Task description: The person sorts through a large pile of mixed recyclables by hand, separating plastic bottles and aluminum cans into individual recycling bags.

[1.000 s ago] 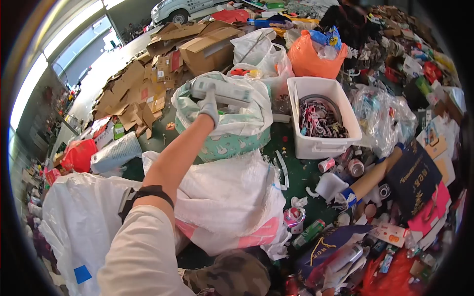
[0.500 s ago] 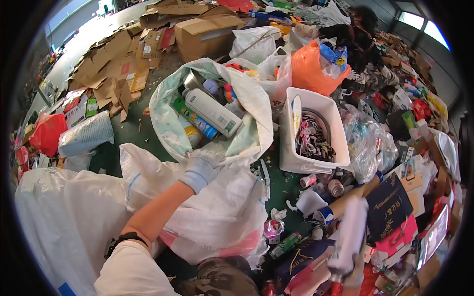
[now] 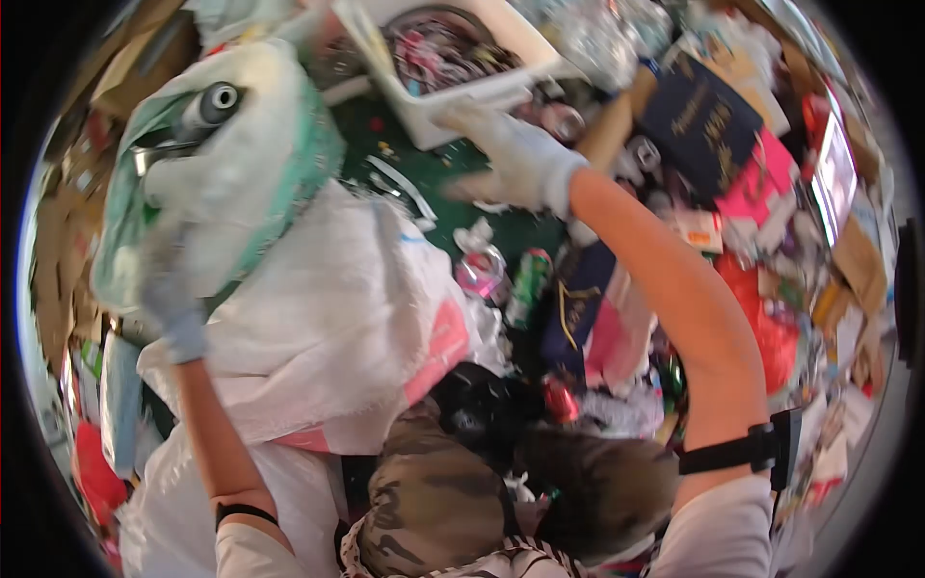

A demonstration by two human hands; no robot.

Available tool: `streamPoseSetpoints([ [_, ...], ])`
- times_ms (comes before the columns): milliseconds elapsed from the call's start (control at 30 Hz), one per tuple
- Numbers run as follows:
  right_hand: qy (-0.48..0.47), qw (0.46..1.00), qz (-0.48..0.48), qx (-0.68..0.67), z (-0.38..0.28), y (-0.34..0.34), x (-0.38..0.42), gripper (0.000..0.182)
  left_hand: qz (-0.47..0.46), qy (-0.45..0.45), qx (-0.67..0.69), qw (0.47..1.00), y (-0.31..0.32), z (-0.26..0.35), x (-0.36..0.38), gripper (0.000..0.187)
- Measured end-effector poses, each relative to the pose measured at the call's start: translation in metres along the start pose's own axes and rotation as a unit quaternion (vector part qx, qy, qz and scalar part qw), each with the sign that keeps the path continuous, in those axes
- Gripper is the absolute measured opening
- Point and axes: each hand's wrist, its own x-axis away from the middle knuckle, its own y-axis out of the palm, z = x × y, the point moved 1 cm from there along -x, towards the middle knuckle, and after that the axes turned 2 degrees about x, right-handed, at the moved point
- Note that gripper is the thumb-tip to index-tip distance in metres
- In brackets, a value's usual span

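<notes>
A white woven sack (image 3: 260, 135) with a greenish inner side stands at the left. In its mouth lies a grey cylindrical container (image 3: 214, 104), its round end towards me, among other items. My left hand (image 3: 171, 294), in a pale glove, is at the sack's near rim; its fingers are smeared by motion. My right hand (image 3: 511, 159), gloved too, reaches over the green floor just below the white plastic bin (image 3: 424, 120). Its fingers are spread and nothing is in them, though they are somewhat blurred.
Dark, wire-like strands (image 3: 448, 58) lie in the bin. A green can (image 3: 529, 287), a dark blue folder (image 3: 699, 125), a pink bag (image 3: 761, 178) and mixed rubbish spread on the right. White sacking (image 3: 318, 318) lies before my knees; cardboard (image 3: 58, 231) is at far left.
The pale cylindrical container with a red end has left my right hand. That hand has moved up and left towards the bin. The view has shifted, and the sack now appears farther left.
</notes>
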Motion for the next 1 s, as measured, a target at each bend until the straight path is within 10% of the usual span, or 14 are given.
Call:
streamPoseSetpoints([
  [67, 0.096, 0.975, -0.129, 0.153, 0.018, 0.011, 0.106, 0.089, 0.062, -0.097, -0.213, 0.97, 0.005, 0.074, -0.037, 0.04],
  [200, 0.366, 0.925, 0.004, 0.102, -0.022, 0.061, 0.29, 0.106, 0.028, -0.056, -0.145, 0.987, 0.02, 0.057, -0.049, 0.038],
  [333, 0.457, 0.885, -0.08, 0.042, -0.076, 0.137, 0.372, 0.104, -0.053, 0.242, -0.615, 0.748, 0.099, 0.105, 0.034, 0.048],
  [400, 0.498, 0.864, -0.071, 0.0, -0.081, 0.162, 0.378, 0.095, -0.134, 0.251, -0.402, 0.87, 0.153, 0.153, 0.09, 0.052],
  [533, 0.543, 0.832, 0.105, 0.04, -0.062, 0.196, 0.364, 0.043, -0.455, 0.156, -0.106, 0.87, 0.226, 0.151, 0.185, 0.053],
  [667, 0.425, 0.881, 0.174, 0.115, -0.054, 0.177, 0.363, 0.02, -0.58, 0.186, -0.157, 0.777, 0.254, 0.177, 0.215, 0.055],
  [767, 0.365, 0.892, 0.213, 0.162, -0.06, 0.148, 0.376, 0.016, -0.614, -0.226, -0.004, 0.757, 0.275, 0.179, 0.225, 0.06],
  [800, 0.334, 0.89, 0.233, 0.204, -0.063, 0.143, 0.379, 0.016, -0.609, -0.222, -0.012, 0.761, 0.285, 0.186, 0.226, 0.06],
  [867, 0.33, 0.885, 0.262, 0.201, -0.071, 0.138, 0.382, 0.017, -0.542, -0.537, 0.044, 0.645, 0.308, 0.207, 0.237, 0.069],
  [1000, 0.345, 0.866, 0.299, 0.203, -0.083, 0.148, 0.373, 0.018, -0.516, -0.555, 0.081, 0.648, 0.365, 0.197, 0.303, 0.07],
])
